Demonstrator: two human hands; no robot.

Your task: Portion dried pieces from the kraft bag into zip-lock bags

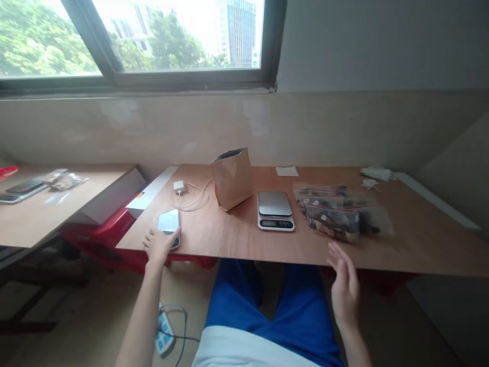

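Observation:
My left hand (156, 246) rests at the near left of the table with its fingers spread, the thumb over the lower part of a phone (168, 221). The phone lies flat and its screen reflects the window. My right hand (345, 280) hovers by the table's front edge, fingers stretched out, nothing in it. Just beyond it lie several clear zip bags (331, 223) with dark and brown dried pieces inside. A white kitchen scale (274, 205) with a bare metal plate sits left of them. Beside the scale stands an open brown paper bag (233, 179).
A white charger (179, 187) with its cable lies behind the phone. At the back are a white card (287, 172) and a crumpled white item (377, 174). Another table (34, 221) is at left, with red stools (95, 234) between. A power strip (164, 334) lies on the floor.

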